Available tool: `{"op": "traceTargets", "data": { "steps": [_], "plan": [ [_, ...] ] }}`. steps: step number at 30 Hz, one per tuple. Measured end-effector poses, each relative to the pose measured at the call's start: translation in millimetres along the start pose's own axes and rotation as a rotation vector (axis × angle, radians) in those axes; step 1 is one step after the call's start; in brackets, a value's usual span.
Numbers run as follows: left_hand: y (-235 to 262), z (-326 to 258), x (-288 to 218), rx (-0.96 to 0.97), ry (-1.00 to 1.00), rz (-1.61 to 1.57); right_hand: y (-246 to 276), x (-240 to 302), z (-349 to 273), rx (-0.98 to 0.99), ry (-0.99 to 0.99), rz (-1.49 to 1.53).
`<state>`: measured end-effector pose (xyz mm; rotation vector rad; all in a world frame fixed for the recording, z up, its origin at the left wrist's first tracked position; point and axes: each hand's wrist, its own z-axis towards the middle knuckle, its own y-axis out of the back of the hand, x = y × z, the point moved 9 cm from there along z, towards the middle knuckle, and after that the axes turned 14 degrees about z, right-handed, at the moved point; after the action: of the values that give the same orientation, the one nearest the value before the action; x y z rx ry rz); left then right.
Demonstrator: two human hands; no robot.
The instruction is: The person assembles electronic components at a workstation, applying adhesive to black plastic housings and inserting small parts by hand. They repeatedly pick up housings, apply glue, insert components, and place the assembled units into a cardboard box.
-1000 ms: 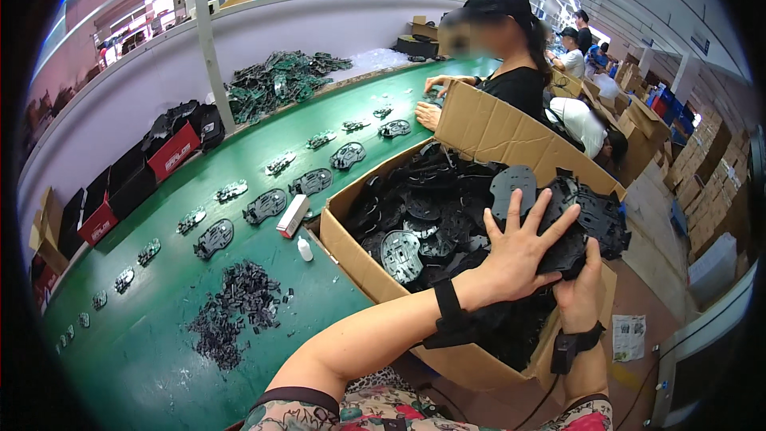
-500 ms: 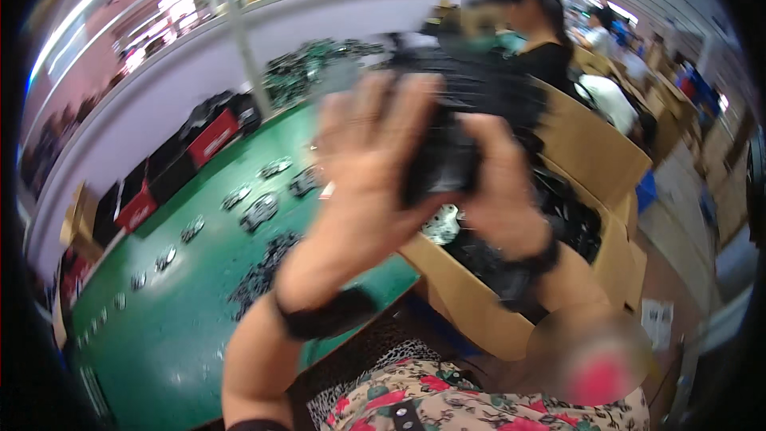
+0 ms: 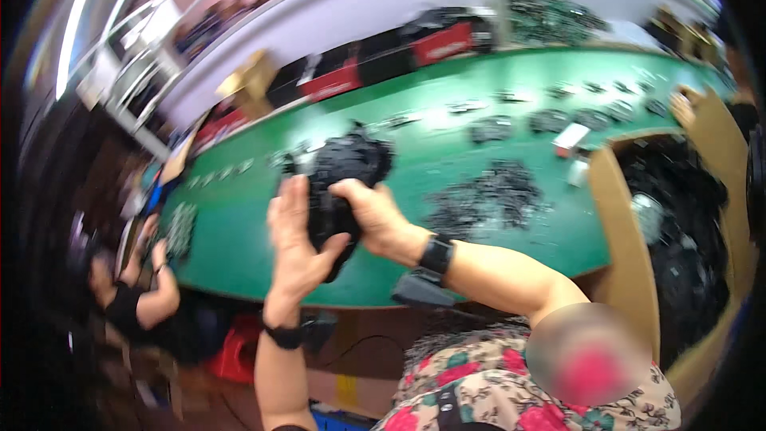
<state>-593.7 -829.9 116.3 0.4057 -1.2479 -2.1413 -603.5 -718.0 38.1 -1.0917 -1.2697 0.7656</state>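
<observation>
Both hands clasp a bundle of black parts (image 3: 345, 183) above the green counter's (image 3: 239, 247) near edge: left hand (image 3: 297, 243) beneath, right hand (image 3: 377, 219) gripping its side. Farther right, a cardboard box (image 3: 622, 247) holds more black parts.

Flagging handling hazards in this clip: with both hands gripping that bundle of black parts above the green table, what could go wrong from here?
1. The black parts bundle looks bulky; the left hand and right hand cover only its lower part, so pieces might slip out.
2. Dropped pieces could scatter into the loose pile of small black parts on the green table.
3. The view is blurred, so placement may be imprecise.
</observation>
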Motion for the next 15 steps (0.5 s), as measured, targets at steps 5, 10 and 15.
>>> {"op": "traceTargets", "data": {
  "steps": [5,10,15],
  "plan": [
    [-28,-58,72,0.208,0.230,0.039,25,-95,19,-0.104,-0.103,0.051],
    [-83,-86,115,0.330,0.401,-0.053,57,-110,44,-0.069,-0.156,-0.057],
    [-94,-94,128,0.284,0.457,0.021,66,-68,47,-0.026,-0.164,-0.350]
  ]
}}
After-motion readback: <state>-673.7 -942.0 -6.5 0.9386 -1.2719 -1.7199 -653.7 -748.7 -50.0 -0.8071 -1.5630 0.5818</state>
